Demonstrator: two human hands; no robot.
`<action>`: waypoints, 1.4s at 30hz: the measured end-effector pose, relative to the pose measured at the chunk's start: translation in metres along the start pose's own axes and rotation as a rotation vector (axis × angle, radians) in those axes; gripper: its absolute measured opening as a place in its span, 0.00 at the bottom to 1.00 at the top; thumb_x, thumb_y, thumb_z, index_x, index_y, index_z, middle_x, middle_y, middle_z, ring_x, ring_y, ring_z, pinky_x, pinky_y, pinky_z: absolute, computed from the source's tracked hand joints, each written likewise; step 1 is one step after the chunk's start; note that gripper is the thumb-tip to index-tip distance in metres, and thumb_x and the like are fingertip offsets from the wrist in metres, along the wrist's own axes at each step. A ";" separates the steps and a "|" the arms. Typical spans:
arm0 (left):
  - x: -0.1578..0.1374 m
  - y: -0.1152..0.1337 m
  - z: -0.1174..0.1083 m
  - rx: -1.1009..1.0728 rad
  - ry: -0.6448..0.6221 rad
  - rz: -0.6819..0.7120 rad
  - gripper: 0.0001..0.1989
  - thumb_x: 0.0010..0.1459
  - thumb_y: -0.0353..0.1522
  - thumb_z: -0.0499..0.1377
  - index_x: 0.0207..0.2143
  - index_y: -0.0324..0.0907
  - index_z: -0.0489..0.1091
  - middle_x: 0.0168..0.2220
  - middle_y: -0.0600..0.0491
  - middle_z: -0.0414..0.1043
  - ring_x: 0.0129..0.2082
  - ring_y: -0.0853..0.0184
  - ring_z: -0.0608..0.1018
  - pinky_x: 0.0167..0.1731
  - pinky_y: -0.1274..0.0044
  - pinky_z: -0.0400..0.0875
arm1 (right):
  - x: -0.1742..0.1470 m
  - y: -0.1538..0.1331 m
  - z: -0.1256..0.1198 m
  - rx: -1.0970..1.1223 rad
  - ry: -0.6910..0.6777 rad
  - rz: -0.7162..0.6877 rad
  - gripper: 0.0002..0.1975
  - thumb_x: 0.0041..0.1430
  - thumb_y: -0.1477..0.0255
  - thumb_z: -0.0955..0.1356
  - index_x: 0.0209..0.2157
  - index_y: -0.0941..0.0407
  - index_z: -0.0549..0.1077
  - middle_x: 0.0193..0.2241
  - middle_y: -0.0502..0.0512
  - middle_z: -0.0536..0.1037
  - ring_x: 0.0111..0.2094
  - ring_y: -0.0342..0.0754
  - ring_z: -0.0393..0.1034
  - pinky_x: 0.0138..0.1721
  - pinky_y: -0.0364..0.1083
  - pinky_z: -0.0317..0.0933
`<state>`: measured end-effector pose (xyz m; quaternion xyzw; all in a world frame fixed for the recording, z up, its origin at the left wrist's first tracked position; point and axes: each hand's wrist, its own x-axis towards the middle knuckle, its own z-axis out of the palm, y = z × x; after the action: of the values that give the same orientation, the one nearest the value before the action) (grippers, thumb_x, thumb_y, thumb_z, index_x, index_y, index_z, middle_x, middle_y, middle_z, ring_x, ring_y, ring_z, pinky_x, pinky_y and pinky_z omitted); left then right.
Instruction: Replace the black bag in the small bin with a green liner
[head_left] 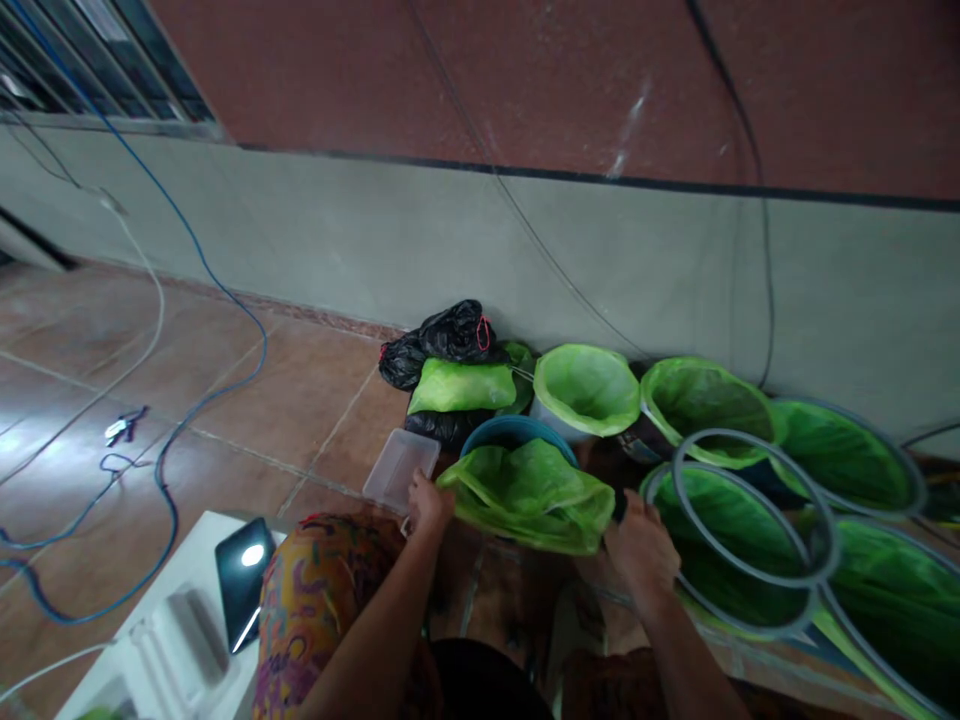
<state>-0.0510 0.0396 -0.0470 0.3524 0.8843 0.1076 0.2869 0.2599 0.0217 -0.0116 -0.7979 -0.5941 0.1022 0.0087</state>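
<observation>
- Stretching a green plastic bag (529,495) over a blue bucket (510,432) is the work in hand in the head view; the bag lies crumpled across the bucket's near rim, on the tiled floor (247,400) close to the foot of the wall.
- The left hand (429,502) pinches the bag's left edge with closed fingers, just beside a clear plastic tub (400,468).
- The right hand (642,548) is closed at the bag's right end; whether it grips the bag alone or something dark with it, I cannot tell.
- Judging from how things lie, this bucket is not yet lined: the bag sits bunched on top, not opened over the rim.
- Several lined buckets (589,388) stand along the wall to the right, their green liners spread smooth; these look finished.
- A loose grey ring (750,505) leans over one lined bucket beside the right hand.
- Black bags (450,340) and a folded green one sit against the wall behind the blue bucket.
- A phone (244,580) lies on a white surface at the near left.
</observation>
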 end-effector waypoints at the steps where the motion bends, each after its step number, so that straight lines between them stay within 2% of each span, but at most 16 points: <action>1: -0.008 0.007 -0.005 0.080 0.070 0.031 0.40 0.53 0.33 0.60 0.66 0.31 0.51 0.62 0.28 0.60 0.59 0.42 0.68 0.51 0.58 0.67 | 0.003 -0.010 -0.007 0.005 0.062 -0.136 0.23 0.61 0.72 0.60 0.56 0.59 0.71 0.47 0.68 0.75 0.46 0.58 0.71 0.44 0.53 0.62; 2: -0.015 0.014 -0.009 0.156 0.135 0.108 0.40 0.54 0.31 0.58 0.67 0.36 0.50 0.66 0.32 0.54 0.62 0.43 0.63 0.56 0.56 0.62 | 0.007 -0.021 -0.011 0.010 0.070 -0.289 0.22 0.60 0.75 0.60 0.55 0.56 0.72 0.51 0.66 0.73 0.50 0.57 0.68 0.48 0.52 0.60; 4: -0.029 0.028 -0.016 0.278 0.161 0.358 0.32 0.57 0.28 0.54 0.65 0.41 0.57 0.68 0.39 0.51 0.65 0.49 0.59 0.61 0.57 0.55 | 0.016 -0.037 -0.014 -0.009 0.008 -0.514 0.21 0.59 0.78 0.60 0.48 0.51 0.77 0.55 0.60 0.72 0.54 0.56 0.63 0.52 0.53 0.56; 7: -0.035 0.042 -0.016 0.393 -0.023 0.719 0.22 0.59 0.25 0.50 0.53 0.44 0.72 0.66 0.47 0.58 0.65 0.57 0.59 0.65 0.62 0.48 | 0.032 -0.047 -0.006 -0.105 -0.122 -0.657 0.18 0.59 0.79 0.60 0.39 0.52 0.80 0.54 0.60 0.72 0.56 0.58 0.59 0.52 0.54 0.54; 10: -0.028 0.051 -0.011 0.478 -0.238 0.874 0.17 0.57 0.24 0.52 0.42 0.44 0.77 0.58 0.47 0.68 0.62 0.58 0.63 0.67 0.62 0.44 | 0.044 -0.044 0.003 -0.160 -0.190 -0.728 0.17 0.61 0.77 0.60 0.37 0.53 0.80 0.54 0.61 0.72 0.56 0.57 0.58 0.52 0.54 0.52; 12: -0.021 0.055 -0.009 0.545 -0.316 0.884 0.16 0.57 0.24 0.52 0.37 0.45 0.78 0.51 0.46 0.73 0.59 0.57 0.66 0.67 0.61 0.40 | 0.049 -0.041 0.006 -0.173 -0.201 -0.733 0.16 0.61 0.77 0.61 0.37 0.53 0.80 0.55 0.61 0.71 0.56 0.57 0.57 0.54 0.55 0.50; 15: -0.012 0.064 -0.008 0.586 -0.332 0.848 0.16 0.57 0.23 0.52 0.34 0.45 0.79 0.44 0.46 0.77 0.55 0.58 0.70 0.67 0.60 0.37 | 0.054 -0.036 0.005 -0.205 -0.211 -0.708 0.13 0.58 0.77 0.63 0.37 0.54 0.79 0.55 0.62 0.71 0.57 0.58 0.57 0.55 0.57 0.49; 18: -0.006 0.074 -0.009 0.515 -0.292 0.771 0.13 0.60 0.28 0.53 0.36 0.43 0.79 0.43 0.44 0.78 0.50 0.56 0.75 0.64 0.57 0.44 | 0.058 -0.036 0.002 -0.208 -0.204 -0.677 0.11 0.54 0.74 0.68 0.39 0.55 0.79 0.56 0.65 0.70 0.58 0.61 0.57 0.56 0.58 0.50; 21: 0.001 0.084 -0.012 0.411 -0.244 0.652 0.14 0.63 0.35 0.53 0.39 0.43 0.78 0.42 0.46 0.79 0.48 0.56 0.77 0.60 0.59 0.55 | 0.060 -0.047 0.001 -0.144 -0.121 -0.641 0.18 0.51 0.68 0.71 0.46 0.56 0.76 0.59 0.65 0.66 0.60 0.62 0.54 0.59 0.59 0.48; 24: 0.009 0.091 -0.015 0.339 -0.215 0.591 0.14 0.62 0.38 0.54 0.40 0.44 0.78 0.42 0.47 0.80 0.47 0.59 0.78 0.54 0.67 0.64 | 0.057 -0.071 0.004 0.002 -0.073 -0.633 0.31 0.51 0.64 0.72 0.57 0.57 0.68 0.60 0.64 0.66 0.60 0.60 0.56 0.60 0.56 0.49; 26: 0.014 0.094 -0.017 0.307 -0.208 0.563 0.15 0.63 0.39 0.54 0.39 0.43 0.79 0.42 0.46 0.79 0.45 0.60 0.79 0.48 0.73 0.67 | 0.053 -0.088 0.009 0.072 -0.079 -0.627 0.36 0.50 0.63 0.73 0.59 0.58 0.65 0.58 0.63 0.69 0.58 0.59 0.59 0.58 0.55 0.51; 28: 0.019 0.096 -0.018 0.292 -0.203 0.551 0.16 0.63 0.40 0.54 0.39 0.43 0.80 0.41 0.46 0.79 0.44 0.61 0.79 0.44 0.76 0.68 | 0.052 -0.099 0.015 0.101 -0.084 -0.594 0.30 0.52 0.65 0.72 0.56 0.58 0.67 0.53 0.62 0.73 0.54 0.59 0.64 0.55 0.54 0.54; 31: 0.026 0.095 -0.018 0.290 -0.189 0.563 0.14 0.63 0.38 0.55 0.39 0.44 0.80 0.41 0.48 0.79 0.44 0.63 0.78 0.45 0.78 0.68 | 0.060 -0.099 0.024 0.180 -0.116 -0.512 0.10 0.61 0.70 0.64 0.42 0.57 0.74 0.42 0.59 0.78 0.46 0.53 0.70 0.49 0.49 0.58; 33: 0.030 0.092 -0.017 0.288 -0.178 0.616 0.13 0.62 0.35 0.56 0.39 0.44 0.80 0.42 0.48 0.78 0.45 0.64 0.78 0.46 0.79 0.67 | 0.073 -0.091 0.027 0.270 -0.164 -0.438 0.13 0.65 0.70 0.60 0.35 0.55 0.75 0.37 0.57 0.79 0.40 0.50 0.72 0.43 0.46 0.59; 37: 0.031 0.085 -0.013 0.283 -0.182 0.743 0.15 0.64 0.35 0.52 0.38 0.44 0.79 0.43 0.48 0.76 0.44 0.65 0.78 0.46 0.78 0.67 | 0.100 -0.078 0.025 0.349 -0.196 -0.316 0.16 0.66 0.65 0.58 0.35 0.54 0.74 0.31 0.54 0.79 0.33 0.48 0.72 0.37 0.44 0.58; 42: 0.027 0.087 -0.012 0.284 -0.143 0.749 0.16 0.60 0.36 0.56 0.49 0.47 0.74 0.48 0.50 0.75 0.47 0.62 0.76 0.50 0.74 0.67 | 0.113 -0.079 0.023 0.353 -0.154 -0.361 0.20 0.65 0.59 0.56 0.27 0.54 0.70 0.24 0.53 0.75 0.27 0.47 0.68 0.33 0.45 0.55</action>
<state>-0.0252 0.1217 -0.0152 0.6928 0.6788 0.0564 0.2370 0.2119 0.1495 -0.0401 -0.6549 -0.6987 0.2617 0.1207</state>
